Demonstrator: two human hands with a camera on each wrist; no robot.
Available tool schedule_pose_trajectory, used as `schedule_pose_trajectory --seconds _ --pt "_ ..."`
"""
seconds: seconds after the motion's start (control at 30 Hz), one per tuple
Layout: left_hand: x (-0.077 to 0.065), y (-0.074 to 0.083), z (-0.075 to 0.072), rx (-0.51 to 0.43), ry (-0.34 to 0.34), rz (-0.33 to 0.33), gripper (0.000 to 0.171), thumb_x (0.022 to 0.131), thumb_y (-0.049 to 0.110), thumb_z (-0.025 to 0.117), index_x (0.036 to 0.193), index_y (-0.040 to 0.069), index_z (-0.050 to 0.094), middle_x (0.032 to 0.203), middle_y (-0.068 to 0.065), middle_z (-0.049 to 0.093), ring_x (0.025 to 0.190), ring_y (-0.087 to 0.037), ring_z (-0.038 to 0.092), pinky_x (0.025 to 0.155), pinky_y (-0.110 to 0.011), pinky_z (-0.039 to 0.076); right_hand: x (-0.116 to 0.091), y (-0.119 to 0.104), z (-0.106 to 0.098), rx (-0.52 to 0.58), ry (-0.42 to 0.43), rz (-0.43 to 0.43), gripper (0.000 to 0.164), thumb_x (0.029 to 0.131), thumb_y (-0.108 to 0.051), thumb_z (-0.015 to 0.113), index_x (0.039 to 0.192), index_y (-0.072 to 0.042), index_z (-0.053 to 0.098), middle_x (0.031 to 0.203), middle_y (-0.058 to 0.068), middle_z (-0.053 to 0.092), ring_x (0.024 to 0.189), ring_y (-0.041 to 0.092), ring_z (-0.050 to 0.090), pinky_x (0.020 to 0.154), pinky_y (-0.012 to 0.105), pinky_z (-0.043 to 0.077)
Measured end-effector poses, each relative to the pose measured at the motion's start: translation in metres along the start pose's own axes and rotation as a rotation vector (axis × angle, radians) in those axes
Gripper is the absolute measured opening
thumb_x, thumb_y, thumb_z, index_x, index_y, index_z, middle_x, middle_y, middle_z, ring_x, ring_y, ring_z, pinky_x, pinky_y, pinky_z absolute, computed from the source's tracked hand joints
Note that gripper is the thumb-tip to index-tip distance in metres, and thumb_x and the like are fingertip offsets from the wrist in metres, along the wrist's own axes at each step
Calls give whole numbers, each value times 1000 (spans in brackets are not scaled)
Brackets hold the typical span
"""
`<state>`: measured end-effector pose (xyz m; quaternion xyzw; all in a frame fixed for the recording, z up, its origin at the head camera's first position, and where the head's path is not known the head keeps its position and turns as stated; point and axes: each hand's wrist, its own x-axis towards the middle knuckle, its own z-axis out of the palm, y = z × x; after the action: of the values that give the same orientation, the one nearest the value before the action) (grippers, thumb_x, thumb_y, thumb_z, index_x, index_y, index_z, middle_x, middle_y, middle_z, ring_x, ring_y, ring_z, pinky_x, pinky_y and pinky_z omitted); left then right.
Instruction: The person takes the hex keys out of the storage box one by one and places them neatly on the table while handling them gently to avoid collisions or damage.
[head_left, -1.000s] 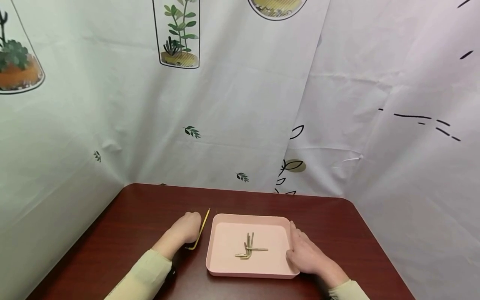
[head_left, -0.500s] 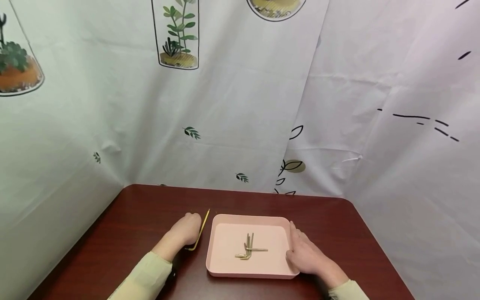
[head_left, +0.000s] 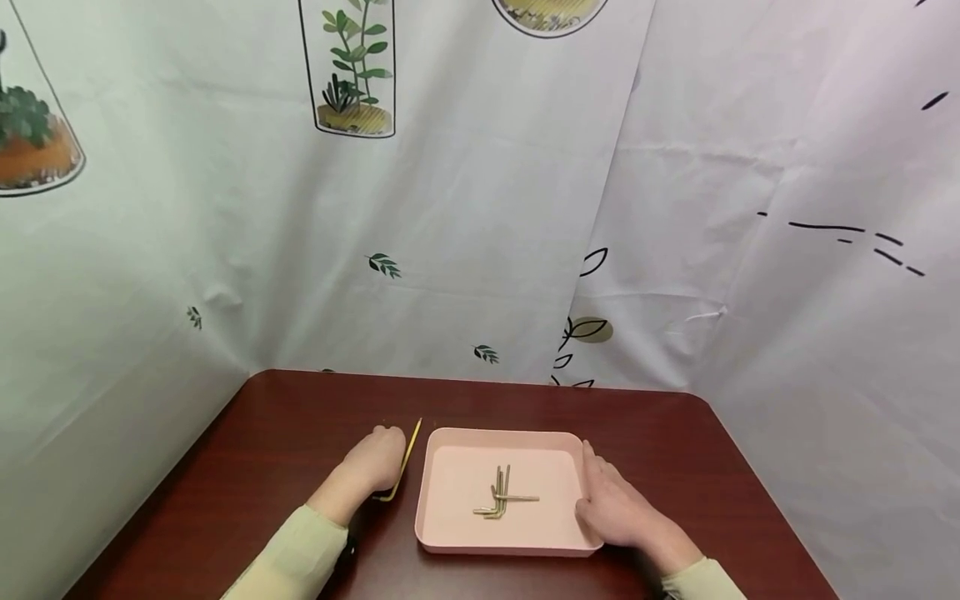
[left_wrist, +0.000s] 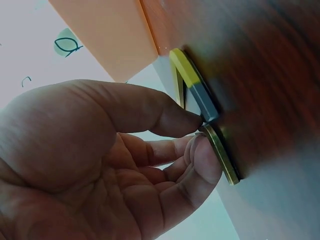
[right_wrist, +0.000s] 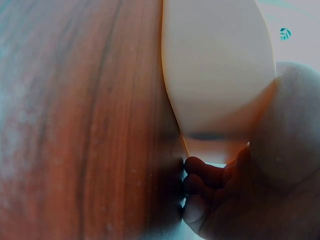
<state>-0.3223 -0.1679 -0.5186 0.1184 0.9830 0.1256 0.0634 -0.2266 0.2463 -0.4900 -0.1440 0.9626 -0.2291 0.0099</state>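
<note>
On the left of the table, my left hand point(head_left: 378, 458) reaches down with its thumb and fingertips pinching the end of a brass-coloured hex key point(left_wrist: 221, 156) that lies along the wood. Right beside it is a yellow hex key point(head_left: 410, 447); the left wrist view shows its bent short arm with a grey end. My right hand point(head_left: 617, 504) grips the right side of a pink tray point(head_left: 510, 550), thumb over the rim and fingers along the outer wall. Several brass-coloured hex keys point(head_left: 517, 498) lie crossed in the tray's middle.
The dark red wooden table point(head_left: 637, 417) has rounded far corners. White curtains point(head_left: 450, 208) printed with plants surround it at the back and both sides.
The head view has shifted very slightly. Both hands, the tray and the hex keys keep nearly the same places.
</note>
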Motion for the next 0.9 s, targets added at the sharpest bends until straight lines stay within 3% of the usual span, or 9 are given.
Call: schedule_pose_trajectory --seconds 0.3,0.5,0.63,0.73,0.8,0.9 --pt "10 -12 13 45 9 23 7 100 0 68 103 -4 63 92 -20 58 83 -31 54 63 -41 52 1 1 1 -5 -8 -6 90 92 -5 65 164 23 20 164 44 38 154 54 41 123 65 36" --pt "-14 9 -9 26 8 9 7 100 -4 67 104 -8 63 95 -22 58 85 -34 54 67 -44 53 -1 0 2 -7 -3 -15 89 92 -5 65 164 24 20 164 44 38 155 54 41 124 65 36" --pt "-7 -1 1 37 51 50 9 99 -3 67 105 -7 62 94 -22 57 83 -34 52 65 -44 52 1 0 1 -6 3 -16 89 92 -6 65 164 23 21 164 44 38 155 54 41 123 65 36" --pt "-11 6 -6 26 44 21 9 98 -3 69 103 -6 62 93 -21 56 81 -33 52 64 -45 52 1 0 0 3 -1 -8 89 93 -6 65 164 22 20 165 44 38 155 54 40 123 65 36" --pt "-19 19 -18 6 21 -18 11 98 -4 71 103 -7 62 93 -22 56 80 -33 54 65 -46 53 0 -1 0 2 -6 -7 89 92 -6 65 164 23 20 164 44 38 155 54 41 123 65 36" --pt "-19 20 -17 9 26 -26 12 97 -3 73 102 -6 63 93 -22 57 79 -32 55 65 -45 53 0 -2 -1 2 -3 -8 90 92 -5 66 164 23 21 164 44 39 155 54 41 123 65 37"
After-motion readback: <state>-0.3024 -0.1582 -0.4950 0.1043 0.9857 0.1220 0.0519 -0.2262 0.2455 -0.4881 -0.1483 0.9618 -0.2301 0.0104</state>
